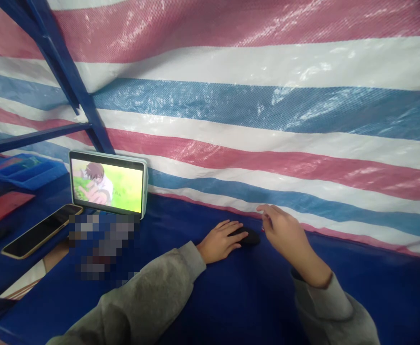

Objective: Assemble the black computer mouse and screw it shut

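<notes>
My left hand [222,242] lies palm down with its fingers spread, the fingertips resting on a black computer mouse [250,236] on the dark blue table [231,297]. To the right of the mouse, my right hand [278,227] is raised near the striped sheet, its fingers curled and the index finger bent toward the thumb. A tiny red spot shows by those fingertips; what it belongs to is too small to tell.
A tablet [107,184] playing a cartoon stands at the left against the striped sheet [249,105]. Nearby are a phone [42,231], a blue tray [33,172], a red sheet [5,207], a blue metal frame [64,72] and another person's blurred hand at the left edge.
</notes>
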Tool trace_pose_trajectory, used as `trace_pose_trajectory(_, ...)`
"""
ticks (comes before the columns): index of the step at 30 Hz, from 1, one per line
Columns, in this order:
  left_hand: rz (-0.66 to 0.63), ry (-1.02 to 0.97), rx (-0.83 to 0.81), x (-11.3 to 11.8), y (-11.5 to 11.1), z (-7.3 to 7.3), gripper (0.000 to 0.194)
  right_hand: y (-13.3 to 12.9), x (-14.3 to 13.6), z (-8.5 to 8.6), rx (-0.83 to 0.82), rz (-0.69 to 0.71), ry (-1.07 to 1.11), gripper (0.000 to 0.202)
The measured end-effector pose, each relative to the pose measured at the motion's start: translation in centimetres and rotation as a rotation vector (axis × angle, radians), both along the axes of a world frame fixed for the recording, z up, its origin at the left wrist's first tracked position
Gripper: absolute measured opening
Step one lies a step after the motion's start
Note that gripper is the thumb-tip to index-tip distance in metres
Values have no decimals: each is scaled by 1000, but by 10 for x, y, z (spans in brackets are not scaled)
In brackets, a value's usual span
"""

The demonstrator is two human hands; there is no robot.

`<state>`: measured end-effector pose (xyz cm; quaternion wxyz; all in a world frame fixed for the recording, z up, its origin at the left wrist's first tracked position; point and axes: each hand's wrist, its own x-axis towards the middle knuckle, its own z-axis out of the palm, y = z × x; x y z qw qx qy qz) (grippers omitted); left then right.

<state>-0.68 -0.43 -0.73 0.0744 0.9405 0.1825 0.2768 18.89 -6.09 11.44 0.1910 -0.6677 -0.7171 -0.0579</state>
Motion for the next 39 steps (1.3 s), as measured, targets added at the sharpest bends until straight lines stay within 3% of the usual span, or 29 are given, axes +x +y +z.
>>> trace_pose_trajectory(39,6,6,0,0,0,-1,40,-1,-3,2,-4,-30,-11,32)
